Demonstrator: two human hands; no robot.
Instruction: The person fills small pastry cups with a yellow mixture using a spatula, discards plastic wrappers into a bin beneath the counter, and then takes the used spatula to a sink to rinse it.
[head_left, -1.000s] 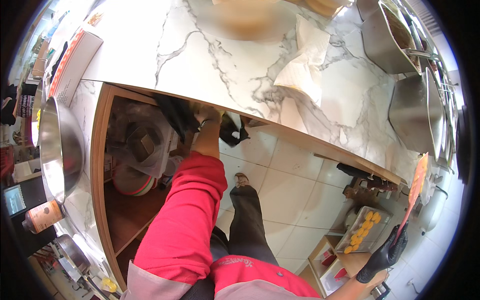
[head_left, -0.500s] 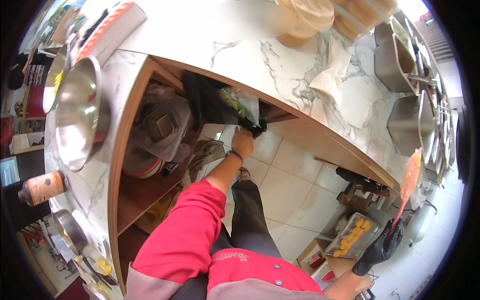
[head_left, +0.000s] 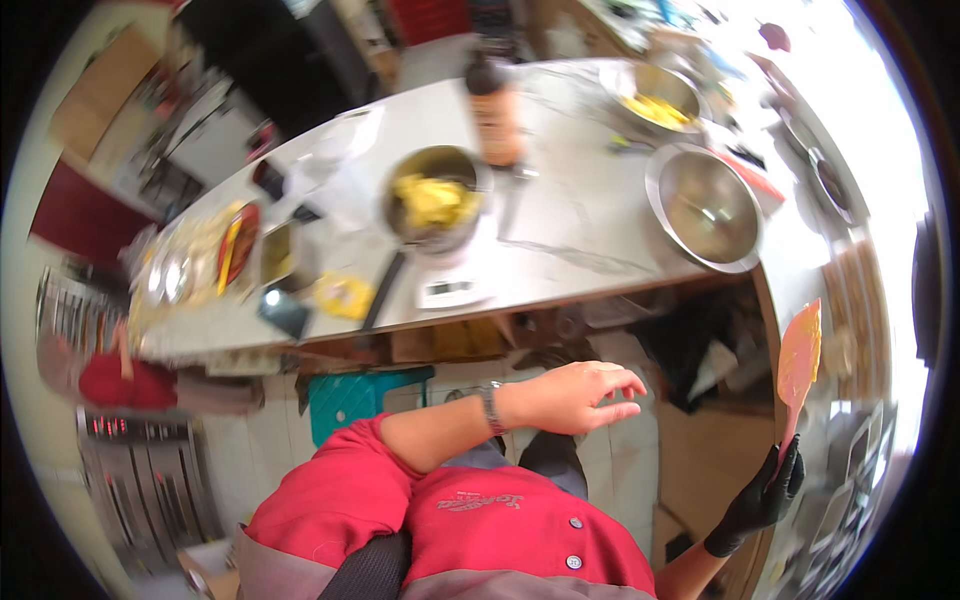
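My left hand (head_left: 575, 394), bare with a wristband, hangs in the air before the counter's front edge; its fingers are apart and nothing is in them. Near it, under the counter, is a black plastic bag (head_left: 672, 345). At the right my right hand (head_left: 762, 502), in a black glove, is closed round the handle of a pink spatula (head_left: 797, 365), held blade up. Yellow smears cling to the blade. Ahead on the counter, a metal pot (head_left: 462, 232) with yellow chunks (head_left: 432, 200) sits on a white kitchen scale (head_left: 450, 290).
A large steel bowl (head_left: 705, 215) stands near the counter's (head_left: 570, 225) right corner, with another bowl (head_left: 690, 92) of yellow pieces behind it. A brown bottle (head_left: 493, 120) is behind the pot. A turquoise stool (head_left: 345, 402) stands left below; a person in red (head_left: 125, 380) is farther left.
The view has swung left along the counter. My left hand has let go of the black bag under the counter and drawn back. My right hand still holds the spatula.
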